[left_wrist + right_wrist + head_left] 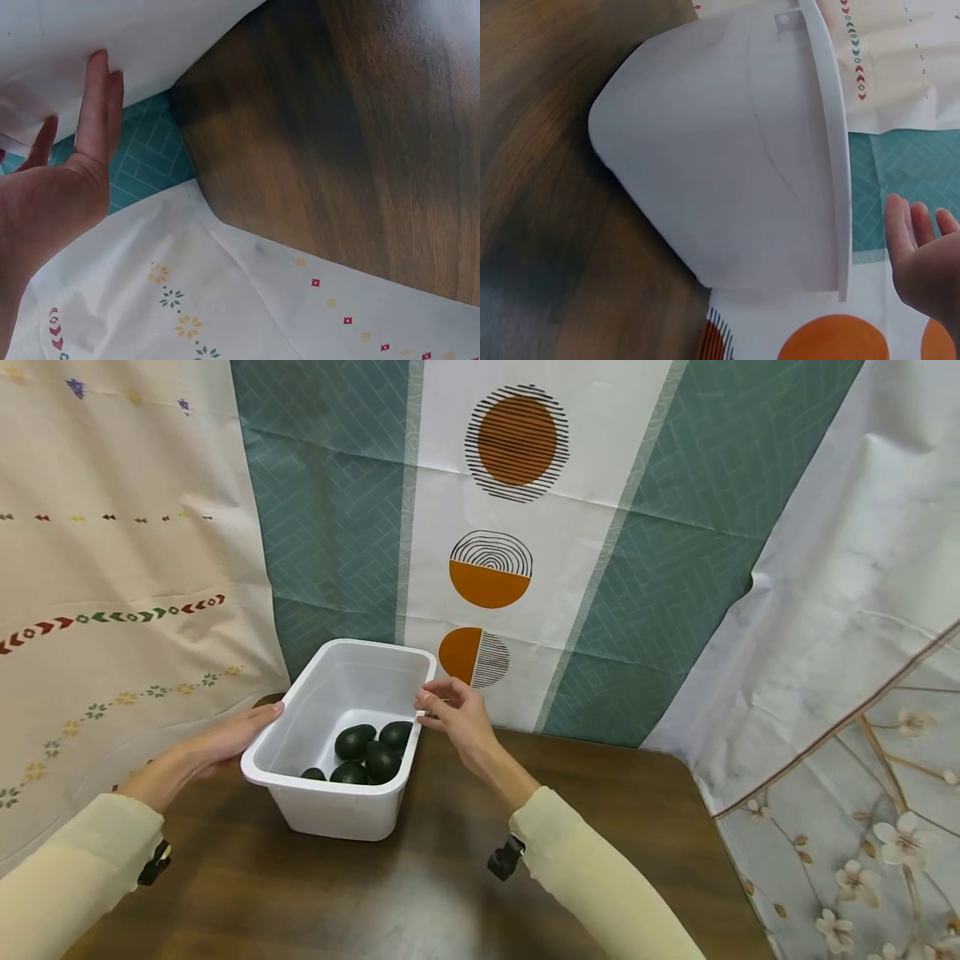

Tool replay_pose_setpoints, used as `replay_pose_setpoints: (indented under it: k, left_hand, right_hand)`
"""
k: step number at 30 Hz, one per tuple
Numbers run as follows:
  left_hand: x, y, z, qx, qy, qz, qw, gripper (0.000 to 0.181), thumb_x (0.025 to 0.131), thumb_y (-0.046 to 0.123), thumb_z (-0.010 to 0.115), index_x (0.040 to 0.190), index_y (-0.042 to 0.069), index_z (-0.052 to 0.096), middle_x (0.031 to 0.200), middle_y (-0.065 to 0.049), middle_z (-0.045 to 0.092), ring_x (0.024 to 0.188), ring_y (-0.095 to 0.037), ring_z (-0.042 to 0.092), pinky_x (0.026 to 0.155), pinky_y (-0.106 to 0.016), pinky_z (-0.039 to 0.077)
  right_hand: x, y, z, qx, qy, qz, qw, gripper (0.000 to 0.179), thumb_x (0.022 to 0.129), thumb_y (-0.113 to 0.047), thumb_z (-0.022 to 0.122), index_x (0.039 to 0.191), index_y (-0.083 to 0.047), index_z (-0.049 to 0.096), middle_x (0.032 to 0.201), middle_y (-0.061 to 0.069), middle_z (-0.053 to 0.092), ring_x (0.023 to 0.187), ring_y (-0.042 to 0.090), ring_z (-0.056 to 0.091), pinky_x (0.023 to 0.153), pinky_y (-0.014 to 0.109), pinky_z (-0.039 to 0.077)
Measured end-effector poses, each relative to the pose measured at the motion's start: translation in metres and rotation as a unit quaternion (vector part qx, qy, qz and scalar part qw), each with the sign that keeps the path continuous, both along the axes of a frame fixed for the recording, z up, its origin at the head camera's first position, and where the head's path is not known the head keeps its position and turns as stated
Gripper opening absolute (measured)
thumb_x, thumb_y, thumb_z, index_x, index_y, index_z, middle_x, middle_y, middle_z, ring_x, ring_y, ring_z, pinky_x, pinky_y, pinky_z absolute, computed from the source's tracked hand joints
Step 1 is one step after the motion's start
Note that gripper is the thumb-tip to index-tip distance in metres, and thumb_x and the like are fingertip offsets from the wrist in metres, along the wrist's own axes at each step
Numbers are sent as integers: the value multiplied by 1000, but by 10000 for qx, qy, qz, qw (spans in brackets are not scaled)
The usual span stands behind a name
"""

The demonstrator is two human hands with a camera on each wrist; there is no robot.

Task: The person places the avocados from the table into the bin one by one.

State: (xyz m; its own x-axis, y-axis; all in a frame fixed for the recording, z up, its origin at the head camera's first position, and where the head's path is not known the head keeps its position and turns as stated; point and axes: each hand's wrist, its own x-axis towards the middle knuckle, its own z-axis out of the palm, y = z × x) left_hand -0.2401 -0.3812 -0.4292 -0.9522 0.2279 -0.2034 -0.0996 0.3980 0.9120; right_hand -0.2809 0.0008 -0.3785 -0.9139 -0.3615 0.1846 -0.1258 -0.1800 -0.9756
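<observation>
A white plastic bin (337, 814) stands on the table with several dark green avocados (382, 762) lying on its floor, bunched toward the near right. My left hand (236, 735) is at the bin's left side, its thumb at the rim. In the left wrist view, straight fingers (94, 105) lie against the outer wall. My right hand (459, 714) is beside the right rim, fingers loosely bent. The right wrist view shows a gap between that hand (930, 255) and the rim of the bin (720, 150), with nothing held.
The brown wooden table (585, 835) extends to the right and toward me. Behind the bin hangs a teal and white curtain (330, 510) with orange circles. A cream patterned cloth (135, 568) borders the left, and a white floral cloth (847, 777) borders the right.
</observation>
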Motion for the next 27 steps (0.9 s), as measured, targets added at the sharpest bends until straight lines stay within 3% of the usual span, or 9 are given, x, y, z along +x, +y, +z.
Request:
replay_pose_setpoints:
  k: [4, 8, 13, 16, 19, 22, 25, 27]
  left_hand:
    - [2, 0, 0, 62, 37, 117, 9999, 73, 116, 49, 27, 162, -6, 17, 144, -36, 47, 118, -34, 62, 86, -41, 59]
    - [1, 3, 3, 2, 179, 435, 9989, 77, 115, 50, 34, 162, -9, 16, 148, -38, 43, 119, -35, 61, 86, -40, 59]
    - [-1, 7, 10, -471, 540, 830, 9940, 73, 115, 45, 40, 158, -12, 24, 147, -39, 44, 119, -36, 60, 82, -32, 57]
    - [1, 11, 14, -777, 782, 1032, 9885, 71, 115, 42, 42, 157, -13, 27, 147, -42, 44, 123, -45, 58, 87, -36, 55]
    - [4, 17, 20, -1113, 1185, 1352, 9774, 68, 114, 39, 45, 156, -12, 29, 149, -43, 41, 132, -55, 49, 99, -53, 52]
    - [6, 28, 29, -1466, 1766, 1609, 9599, 66, 112, 37, 50, 156, -10, 34, 151, -42, 40, 136, -60, 46, 106, -67, 42]
    - [9, 45, 41, -1730, 2371, 1651, 9416, 62, 111, 34, 56, 154, -7, 40, 151, -40, 42, 134, -60, 48, 107, -70, 40]
    - [13, 58, 49, -1778, 2604, 1545, 9363, 61, 110, 34, 58, 155, -4, 42, 151, -37, 43, 134, -59, 49, 106, -70, 41]
  right_hand:
    - [4, 5, 0, 123, 48, 162, 9998, 24, 103, -8, 70, 122, 5, 64, 116, 18, 69, 114, 41, 68, 99, 54, 55]
    - [6, 13, 1, 181, 119, 290, 9993, 27, 103, -7, 70, 124, 8, 62, 118, 21, 68, 117, 45, 66, 98, 51, 56]
    - [10, 26, 5, 387, 341, 514, 9973, 28, 104, -8, 68, 126, 7, 61, 125, 29, 63, 115, 41, 67, 95, 46, 59]
    - [16, 37, 5, 534, 449, 627, 9956, 29, 105, -7, 67, 128, 8, 60, 130, 32, 61, 114, 37, 69, 97, 49, 57]
    - [23, 49, 4, 747, 572, 701, 9931, 29, 105, -7, 66, 129, 8, 60, 130, 27, 65, 114, 32, 70, 97, 50, 57]
    - [30, 62, 1, 970, 720, 737, 9899, 31, 106, -9, 66, 130, 9, 60, 127, 19, 69, 115, 31, 70, 97, 47, 58]
    - [37, 76, 1, 1208, 875, 689, 9864, 31, 105, -12, 68, 129, 6, 63, 124, 14, 71, 115, 30, 70, 96, 44, 59]
    - [41, 85, 2, 1411, 1017, 608, 9829, 29, 104, -14, 70, 127, 3, 65, 122, 12, 72, 113, 28, 71, 95, 43, 59]
